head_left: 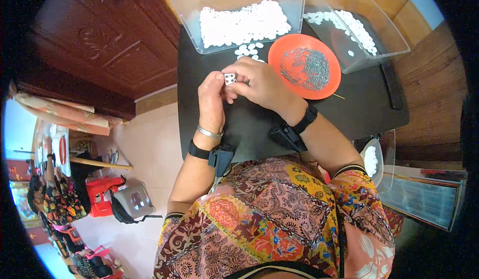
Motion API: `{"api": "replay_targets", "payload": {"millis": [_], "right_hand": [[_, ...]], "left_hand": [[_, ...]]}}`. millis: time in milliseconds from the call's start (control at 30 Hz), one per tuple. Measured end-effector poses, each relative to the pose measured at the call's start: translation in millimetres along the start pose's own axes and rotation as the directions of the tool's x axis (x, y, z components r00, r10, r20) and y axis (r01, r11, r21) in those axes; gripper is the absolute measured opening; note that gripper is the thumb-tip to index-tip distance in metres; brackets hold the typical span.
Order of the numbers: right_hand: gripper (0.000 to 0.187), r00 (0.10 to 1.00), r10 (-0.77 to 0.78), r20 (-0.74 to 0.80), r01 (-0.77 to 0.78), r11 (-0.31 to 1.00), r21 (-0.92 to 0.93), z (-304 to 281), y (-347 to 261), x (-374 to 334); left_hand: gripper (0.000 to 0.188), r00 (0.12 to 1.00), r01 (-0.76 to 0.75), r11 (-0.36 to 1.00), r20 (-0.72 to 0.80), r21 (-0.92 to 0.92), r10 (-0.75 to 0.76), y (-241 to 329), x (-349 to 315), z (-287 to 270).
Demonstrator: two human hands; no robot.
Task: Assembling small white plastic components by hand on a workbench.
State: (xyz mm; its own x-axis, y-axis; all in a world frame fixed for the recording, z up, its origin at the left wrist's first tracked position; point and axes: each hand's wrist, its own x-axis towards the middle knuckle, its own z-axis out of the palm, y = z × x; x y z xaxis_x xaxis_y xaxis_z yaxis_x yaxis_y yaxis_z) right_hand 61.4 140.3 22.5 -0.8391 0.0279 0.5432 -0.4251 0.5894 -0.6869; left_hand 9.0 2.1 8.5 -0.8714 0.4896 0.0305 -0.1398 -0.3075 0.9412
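Note:
Over the black tabletop point(199, 119), both hands meet around a small white square piece with dark round holes point(230, 79). My left hand point(211, 97) is closed, its thumb and fingers against the piece's left side. From the right, my right hand point(255, 79) pinches the same piece between thumb and fingers. A few loose white oval pieces point(243, 51) lie just beyond the hands. Beside my right hand sits an orange-red plate point(330, 62) with a heap of thin grey metal pins or screws point(315, 70); which of these they are I cannot tell.
A clear plastic bin point(302, 4) at the back holds many white pieces point(244, 23). Another clear bin point(394, 53) to its right has fewer white pieces. A thin yellow stick point(339, 96) pokes out by the plate. A grey and black chair-like object point(133, 199) stands on the floor at left.

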Motion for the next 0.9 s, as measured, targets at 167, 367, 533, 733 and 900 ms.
{"api": "replay_targets", "payload": {"millis": [167, 367, 533, 733, 900], "right_hand": [[0.027, 1.000, -0.030, 0.003, 0.030, 0.999, -0.032, -1.8, -3.8, 1.5], [0.026, 0.994, -0.112, 0.013, 0.113, 0.989, -0.096, -3.4, -6.8, 2.1], [0.026, 0.993, -0.119, 0.007, 0.119, 0.986, -0.113, -3.4, -7.6, 1.0], [0.026, 0.995, -0.098, -0.027, 0.095, 0.991, -0.092, -1.3, -9.8, 1.1], [0.027, 0.992, -0.120, -0.034, 0.115, 0.984, -0.135, -1.0, -11.6, 0.5]], "left_hand": [[0.023, 0.999, -0.022, 0.999, 0.042, 0.043, 0.020, 0.8, 0.6, -0.2], [0.022, 0.996, -0.057, 0.998, 0.068, 0.018, 0.055, -2.3, -0.6, -3.1], [0.022, 0.996, -0.068, 0.998, 0.059, 0.018, 0.066, -0.2, -2.8, 0.9], [0.021, 0.991, -0.124, 0.992, 0.046, 0.027, 0.123, -1.6, -3.5, 0.3], [0.021, 0.992, -0.125, 0.992, 0.024, 0.012, 0.125, -1.3, -3.2, 0.9]]}}
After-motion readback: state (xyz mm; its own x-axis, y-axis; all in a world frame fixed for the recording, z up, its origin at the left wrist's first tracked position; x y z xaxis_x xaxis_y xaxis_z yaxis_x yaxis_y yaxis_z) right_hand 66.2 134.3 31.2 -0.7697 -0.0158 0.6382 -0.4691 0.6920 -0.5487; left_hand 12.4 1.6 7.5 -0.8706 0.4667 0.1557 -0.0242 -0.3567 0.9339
